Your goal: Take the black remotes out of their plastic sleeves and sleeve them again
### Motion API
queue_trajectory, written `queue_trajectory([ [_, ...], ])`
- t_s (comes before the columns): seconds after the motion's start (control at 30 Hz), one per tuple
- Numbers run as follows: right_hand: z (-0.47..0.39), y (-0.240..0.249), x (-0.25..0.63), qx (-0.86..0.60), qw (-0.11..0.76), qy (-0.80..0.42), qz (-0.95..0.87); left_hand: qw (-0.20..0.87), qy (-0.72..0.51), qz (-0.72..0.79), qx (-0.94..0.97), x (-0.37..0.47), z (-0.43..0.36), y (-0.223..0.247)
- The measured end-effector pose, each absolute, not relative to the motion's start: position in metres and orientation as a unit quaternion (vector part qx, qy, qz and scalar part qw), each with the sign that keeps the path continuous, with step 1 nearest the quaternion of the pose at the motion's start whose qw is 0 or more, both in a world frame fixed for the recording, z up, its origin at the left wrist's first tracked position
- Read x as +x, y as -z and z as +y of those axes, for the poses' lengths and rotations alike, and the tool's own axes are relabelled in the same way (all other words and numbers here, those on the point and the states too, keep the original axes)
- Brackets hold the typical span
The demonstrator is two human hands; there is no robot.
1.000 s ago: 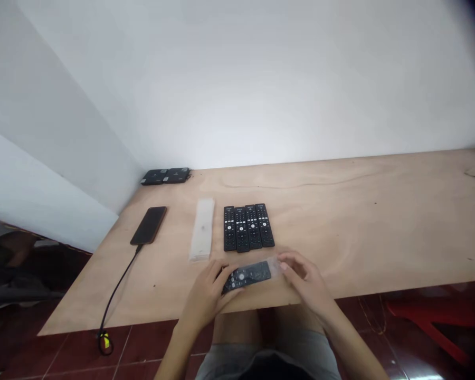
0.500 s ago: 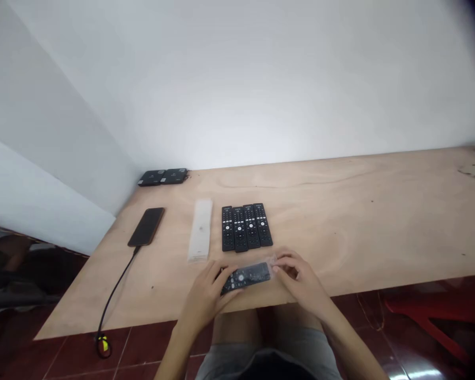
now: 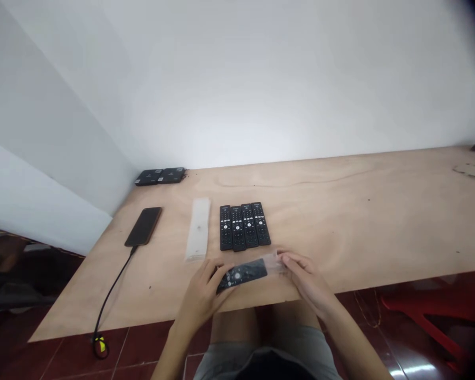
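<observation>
A black remote control (image 3: 245, 272) lies inside a clear plastic sleeve (image 3: 272, 262) near the table's front edge. My left hand (image 3: 206, 287) grips the remote's left end through the sleeve, thumb and fingers on its long sides. At the other end, my right hand (image 3: 305, 274) pinches the sleeve's empty, loose part between thumb and fingers. Just beyond my hands, several black remotes (image 3: 244, 227) stand side by side in a row, buttons up. To their left is a flat whitish plastic sleeve (image 3: 198, 229).
A phone (image 3: 144, 226) with a black cable (image 3: 114, 290) running off the front edge lies on the wooden table (image 3: 340, 221). Two black boxes (image 3: 159, 177) sit in the back left corner by the wall. A red chair (image 3: 427, 311) stands at the right below the table.
My right hand has drawn slightly right, away from the remote, and the sleeve's loose end now stretches out longer. My left hand keeps its hold. The view has shifted a little.
</observation>
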State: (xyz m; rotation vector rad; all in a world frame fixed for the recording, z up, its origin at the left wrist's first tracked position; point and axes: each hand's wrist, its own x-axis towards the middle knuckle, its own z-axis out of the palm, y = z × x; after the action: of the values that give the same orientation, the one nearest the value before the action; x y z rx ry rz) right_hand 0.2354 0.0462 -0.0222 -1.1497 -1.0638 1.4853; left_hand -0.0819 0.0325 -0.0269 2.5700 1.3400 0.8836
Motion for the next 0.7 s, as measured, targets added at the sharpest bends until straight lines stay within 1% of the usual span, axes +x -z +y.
queue_trajectory([
  [0.13,0.050,0.009,0.236,-0.458,0.432,-0.582,-0.515,0.054,-0.288,0.436,0.851,-0.082,0.032,0.027],
  [0.37,0.051,-0.001,0.226,-0.444,0.404,-0.598,-0.532,0.075,-0.288,0.437,0.849,-0.082,0.031,0.025],
  [0.43,0.052,0.001,0.222,-0.432,0.407,-0.601,-0.535,0.081,-0.285,0.432,0.852,-0.083,0.031,0.024],
  [0.57,0.053,0.008,0.218,-0.442,0.451,-0.569,-0.526,0.080,-0.285,0.430,0.853,-0.082,0.030,0.023],
  [0.7,0.052,0.011,0.218,-0.443,0.440,-0.559,-0.545,0.082,-0.293,0.428,0.851,-0.082,0.031,0.023],
])
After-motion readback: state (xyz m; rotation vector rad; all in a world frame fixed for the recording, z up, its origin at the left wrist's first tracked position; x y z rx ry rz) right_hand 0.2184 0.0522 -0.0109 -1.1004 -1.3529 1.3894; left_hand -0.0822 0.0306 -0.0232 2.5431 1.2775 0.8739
